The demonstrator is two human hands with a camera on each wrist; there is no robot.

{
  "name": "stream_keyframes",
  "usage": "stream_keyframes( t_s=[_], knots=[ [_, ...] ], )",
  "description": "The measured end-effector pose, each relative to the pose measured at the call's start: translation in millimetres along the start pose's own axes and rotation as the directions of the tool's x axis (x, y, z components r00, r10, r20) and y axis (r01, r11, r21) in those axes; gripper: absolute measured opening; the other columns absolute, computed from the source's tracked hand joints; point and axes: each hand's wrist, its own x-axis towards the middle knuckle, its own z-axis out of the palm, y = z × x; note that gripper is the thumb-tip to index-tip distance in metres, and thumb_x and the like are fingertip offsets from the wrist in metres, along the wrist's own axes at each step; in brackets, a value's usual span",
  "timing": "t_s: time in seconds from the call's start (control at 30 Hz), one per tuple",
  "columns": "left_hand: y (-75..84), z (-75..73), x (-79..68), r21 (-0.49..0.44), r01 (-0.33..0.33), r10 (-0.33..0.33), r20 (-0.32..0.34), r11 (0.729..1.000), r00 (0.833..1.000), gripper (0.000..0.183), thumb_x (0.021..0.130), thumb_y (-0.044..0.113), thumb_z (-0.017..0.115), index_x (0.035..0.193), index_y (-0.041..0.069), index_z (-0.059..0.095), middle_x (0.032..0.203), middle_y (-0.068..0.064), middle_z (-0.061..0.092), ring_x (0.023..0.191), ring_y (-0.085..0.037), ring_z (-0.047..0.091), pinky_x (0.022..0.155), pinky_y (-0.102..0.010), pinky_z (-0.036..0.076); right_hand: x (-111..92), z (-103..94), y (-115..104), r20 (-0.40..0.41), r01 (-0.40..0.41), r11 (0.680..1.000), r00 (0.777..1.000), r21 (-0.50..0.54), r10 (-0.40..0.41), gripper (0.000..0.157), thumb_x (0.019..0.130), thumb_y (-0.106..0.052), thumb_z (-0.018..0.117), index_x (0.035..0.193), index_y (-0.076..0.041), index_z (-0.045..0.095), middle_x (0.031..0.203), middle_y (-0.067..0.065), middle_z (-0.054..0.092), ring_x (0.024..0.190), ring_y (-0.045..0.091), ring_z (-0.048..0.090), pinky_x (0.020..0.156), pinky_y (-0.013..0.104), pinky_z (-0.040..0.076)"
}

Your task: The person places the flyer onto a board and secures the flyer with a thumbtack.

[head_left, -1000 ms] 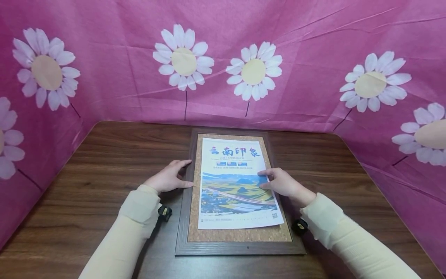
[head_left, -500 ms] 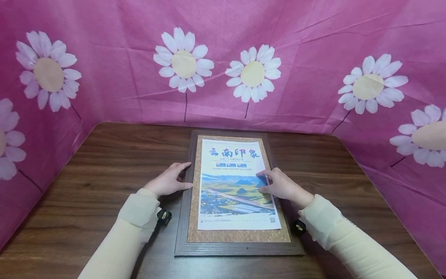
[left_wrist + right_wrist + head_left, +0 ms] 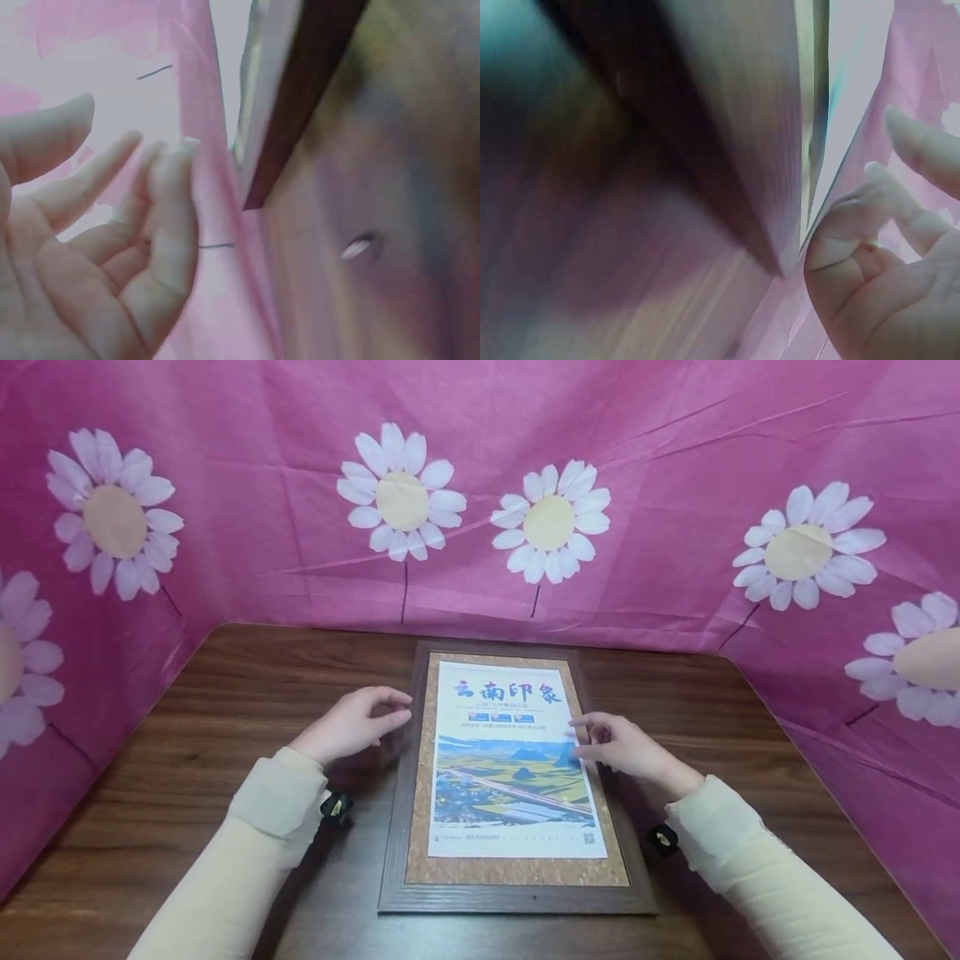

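Observation:
A brown wooden frame (image 3: 517,899) with a cork board (image 3: 510,870) inside lies flat on the table. On the cork rests a white printed poster (image 3: 510,785) with large Chinese characters and a painted landscape, its top slightly nearer the frame's top than its bottom is to the lower side. My left hand (image 3: 352,727) hovers just left of the frame, fingers loosely bent and holding nothing. Over the right side of the poster and frame is my right hand (image 3: 626,750), its fingers relaxed. The right wrist view shows the right hand's fingers (image 3: 855,225) beside the poster's edge, apparently gripping nothing.
The dark wood-grain table (image 3: 225,760) extends on both sides of the frame. A pink cloth (image 3: 472,602) printed with white daisies hangs along the back and sides. Each wrist carries a small black device, such as the left strap mount (image 3: 336,808).
My left hand has come off the frame's left side and moved left and up. The right hand has drawn back rightward off the poster, which lies a little straighter than a second ago.

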Motion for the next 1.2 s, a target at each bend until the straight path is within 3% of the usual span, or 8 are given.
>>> stream_keyframes(
  t_s=[0.2,0.33,0.5,0.6,0.8,0.93,1.13,1.2],
  knots=[
    [4.0,-20.1,-4.6,0.053,0.002,0.003,-0.1,0.999,0.995,0.032,0.098,0.026,0.061,0.121,0.003,0.065,0.106,-0.013,0.067,0.088,-0.025,0.061,0.076,-0.035,0.053,5.4,-17.6,22.5,-0.076,-0.035,0.995,0.996,0.092,0.042,0.05,0.093,-0.018,0.069,0.136,0.003,0.053,0.107,0.02,0.06,0.081,0.014,0.056,0.068,0.032,0.052],
    [-5.2,-21.7,-5.8,0.13,0.007,0.009,-0.121,0.991,0.993,0.021,0.094,0.025,0.067,0.103,0.006,0.069,0.088,-0.005,0.064,0.084,-0.017,0.057,0.078,-0.031,0.045,8.1,-25.8,39.3,-0.074,-0.074,0.968,0.993,0.241,0.094,0.054,0.096,-0.019,0.065,0.141,0.004,0.047,0.112,0.012,0.06,0.088,0.009,0.062,0.074,0.032,0.054],
    [-21.6,-16.6,-7.7,0.18,0.077,-0.067,-0.063,0.981,0.996,0.017,0.088,0.02,0.072,0.095,0.006,0.066,0.076,-0.001,0.059,0.071,-0.014,0.054,0.069,-0.029,0.044,12.8,-31.1,53.9,-0.051,-0.09,0.915,0.992,0.394,0.119,0.058,0.097,-0.019,0.065,0.144,0.006,0.042,0.1,-0.006,0.062,0.084,0.008,0.065,0.072,0.027,0.056],
    [-29.5,-13.9,-8.4,0.202,0.129,-0.127,-0.024,0.971,0.992,0.024,0.084,0.019,0.077,0.098,0.004,0.064,0.078,-0.002,0.059,0.067,-0.014,0.054,0.067,-0.028,0.044,14.4,-31.7,59.4,-0.028,-0.098,0.887,0.992,0.451,0.123,0.058,0.097,-0.019,0.064,0.145,0.005,0.04,0.101,-0.007,0.062,0.085,0.008,0.064,0.075,0.026,0.056],
    [-38.2,-9.6,-9.7,0.136,0.198,-0.204,0.033,0.971,0.978,0.033,0.078,0.009,0.082,0.103,0.0,0.061,0.088,-0.007,0.057,0.071,-0.016,0.056,0.058,-0.029,0.051,18.8,-29.5,63.9,0.014,-0.102,0.848,0.994,0.52,0.11,0.057,0.099,-0.014,0.059,0.149,0.003,0.036,0.108,-0.007,0.059,0.093,0.004,0.063,0.081,0.025,0.055],
    [-40.3,-7.5,-10.8,0.084,0.227,-0.231,0.041,0.97,0.972,0.034,0.08,0.006,0.081,0.104,-0.001,0.059,0.088,-0.007,0.056,0.074,-0.016,0.057,0.056,-0.03,0.055,23.3,-26.2,63.5,0.033,-0.111,0.837,0.993,0.535,0.11,0.059,0.099,-0.012,0.059,0.15,0.003,0.033,0.115,0.0,0.053,0.094,0.002,0.062,0.084,0.023,0.055],
    [-41.7,-6.9,-11.9,0.038,0.245,-0.246,0.056,0.969,0.968,0.029,0.085,0.008,0.077,0.104,-0.004,0.058,0.085,-0.007,0.056,0.071,-0.014,0.059,0.058,-0.031,0.059,25.6,-22.8,65.8,0.065,-0.125,0.851,0.992,0.51,0.107,0.061,0.098,-0.009,0.06,0.149,0.008,0.031,0.13,0.017,0.043,0.097,-0.001,0.06,0.085,0.02,0.053],
    [-41.8,-7.1,-12.4,0.024,0.257,-0.258,0.062,0.966,0.964,0.027,0.086,0.01,0.075,0.103,-0.005,0.06,0.085,-0.008,0.058,0.071,-0.014,0.059,0.058,-0.032,0.059,25.9,-22.5,68.4,0.076,-0.126,0.849,0.992,0.513,0.102,0.061,0.098,-0.008,0.059,0.149,0.009,0.032,0.13,0.017,0.044,0.097,-0.001,0.06,0.086,0.02,0.053]
  ],
)
